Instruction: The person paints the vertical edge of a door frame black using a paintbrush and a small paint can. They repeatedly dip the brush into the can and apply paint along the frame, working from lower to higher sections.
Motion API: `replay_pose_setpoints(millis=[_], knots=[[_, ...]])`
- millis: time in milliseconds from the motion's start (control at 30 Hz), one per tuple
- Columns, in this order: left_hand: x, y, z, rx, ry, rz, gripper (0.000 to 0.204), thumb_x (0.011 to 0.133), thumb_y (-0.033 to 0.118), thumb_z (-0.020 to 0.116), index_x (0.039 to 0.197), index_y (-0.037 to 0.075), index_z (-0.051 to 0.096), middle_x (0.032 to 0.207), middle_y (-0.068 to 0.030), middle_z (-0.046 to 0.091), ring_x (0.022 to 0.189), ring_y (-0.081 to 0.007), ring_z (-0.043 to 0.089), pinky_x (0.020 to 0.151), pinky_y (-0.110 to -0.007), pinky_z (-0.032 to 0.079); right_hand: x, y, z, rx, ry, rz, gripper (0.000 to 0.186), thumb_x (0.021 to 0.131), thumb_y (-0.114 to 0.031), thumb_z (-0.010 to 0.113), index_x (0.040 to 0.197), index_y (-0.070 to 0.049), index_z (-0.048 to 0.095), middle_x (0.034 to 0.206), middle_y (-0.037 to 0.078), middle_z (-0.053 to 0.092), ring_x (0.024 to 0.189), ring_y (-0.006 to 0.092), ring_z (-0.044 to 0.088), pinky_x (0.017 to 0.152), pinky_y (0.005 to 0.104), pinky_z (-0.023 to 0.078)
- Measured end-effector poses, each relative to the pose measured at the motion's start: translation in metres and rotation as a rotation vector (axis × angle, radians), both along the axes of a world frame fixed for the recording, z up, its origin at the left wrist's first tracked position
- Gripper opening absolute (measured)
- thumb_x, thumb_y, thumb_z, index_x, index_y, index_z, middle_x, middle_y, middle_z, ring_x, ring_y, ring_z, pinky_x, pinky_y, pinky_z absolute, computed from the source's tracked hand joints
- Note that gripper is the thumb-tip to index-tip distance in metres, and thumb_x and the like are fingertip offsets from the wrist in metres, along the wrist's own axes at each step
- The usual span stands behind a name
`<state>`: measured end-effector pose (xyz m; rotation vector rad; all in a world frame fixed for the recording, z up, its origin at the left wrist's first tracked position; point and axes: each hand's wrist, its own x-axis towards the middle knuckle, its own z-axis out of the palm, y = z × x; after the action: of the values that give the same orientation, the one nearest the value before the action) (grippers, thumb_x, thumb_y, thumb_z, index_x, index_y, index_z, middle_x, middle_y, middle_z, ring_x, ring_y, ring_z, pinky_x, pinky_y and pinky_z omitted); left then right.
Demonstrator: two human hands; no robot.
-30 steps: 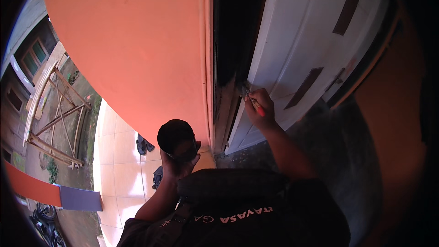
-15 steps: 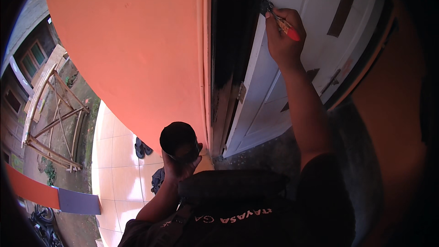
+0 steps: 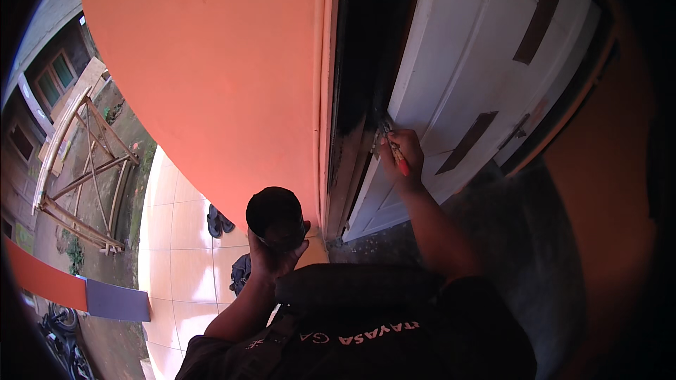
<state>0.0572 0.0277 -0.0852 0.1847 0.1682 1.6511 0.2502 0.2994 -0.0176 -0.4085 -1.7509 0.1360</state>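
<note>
In my right hand [image 3: 408, 153] is a paintbrush [image 3: 401, 160] with a red-tipped handle, my fingers closed round it. Its bristle end meets the dark door frame [image 3: 370, 49] close to a hinge, beside the edge of the white door [image 3: 451, 49]. The frame looks glossy black higher up and bare brownish lower down. My left hand [image 3: 278, 257] grips a dark round can [image 3: 274, 218] from below, in front of the orange wall. What the can holds is too dark to make out.
The orange wall [image 3: 211, 63] fills the middle left. Dark sandals [image 3: 218, 222] and a dark bundle [image 3: 241, 273] lie on the tiled floor [image 3: 172, 253]. Outside stand a bamboo frame [image 3: 88, 169] and a motorcycle [image 3: 65, 331]. Dark strips [image 3: 468, 142] mark the door.
My right hand has come down and a little left with the paintbrush, from high on the door's edge to near the hinge. My left hand and the can have stayed put.
</note>
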Motion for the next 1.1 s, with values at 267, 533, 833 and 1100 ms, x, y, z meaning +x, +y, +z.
replay_pose_setpoints(millis=[267, 533, 833, 1100], knots=[[0.007, 0.004, 0.013, -0.104, 0.118, -0.011, 0.073, 0.089, 0.069, 0.054, 0.135, 0.014, 0.054, 0.134, -0.0064, 0.059, 0.125, -0.0280, 0.054, 0.086, -0.041, 0.056, 0.015, -0.023, -0.030, -0.129, -0.019, 0.023, 0.020, 0.085, 0.004, 0.070, 0.097, -0.001, 0.055, 0.091, 0.014, 0.061, 0.078, 0.0262, 0.065, 0.071, 0.0345, 0.053], [0.002, 0.007, 0.009, -0.024, 0.022, -0.027, 0.071, 0.090, 0.069, 0.052, 0.134, 0.013, 0.055, 0.133, -0.0096, 0.058, 0.126, -0.0301, 0.054, 0.090, -0.047, 0.058, 0.055, -0.074, -0.025, -0.536, 0.182, 0.122, 0.018, 0.090, 0.003, 0.067, 0.100, -0.001, 0.053, 0.090, 0.008, 0.061, 0.078, 0.0156, 0.065, 0.069, 0.0290, 0.054], [-0.004, 0.017, 0.010, 0.051, 0.033, -0.107, 0.081, 0.088, 0.070, 0.056, 0.142, 0.010, 0.046, 0.140, -0.0105, 0.053, 0.130, -0.0313, 0.051, 0.096, -0.046, 0.055, 0.043, -0.106, 0.039, -0.866, 0.338, 0.603, 0.016, 0.096, -0.006, 0.063, 0.107, -0.001, 0.052, 0.095, 0.010, 0.064, 0.080, 0.0164, 0.067, 0.066, 0.0294, 0.057], [0.012, 0.018, 0.020, -0.062, 0.254, -0.008, 0.090, 0.086, 0.078, 0.051, 0.148, 0.013, 0.040, 0.142, -0.0116, 0.051, 0.130, -0.0305, 0.054, 0.094, -0.048, 0.057, 0.014, -0.116, 0.138, -0.712, 0.165, 0.855, 0.014, 0.099, -0.010, 0.061, 0.109, -0.001, 0.057, 0.090, 0.005, 0.065, 0.078, 0.0093, 0.061, 0.066, 0.0258, 0.050]])
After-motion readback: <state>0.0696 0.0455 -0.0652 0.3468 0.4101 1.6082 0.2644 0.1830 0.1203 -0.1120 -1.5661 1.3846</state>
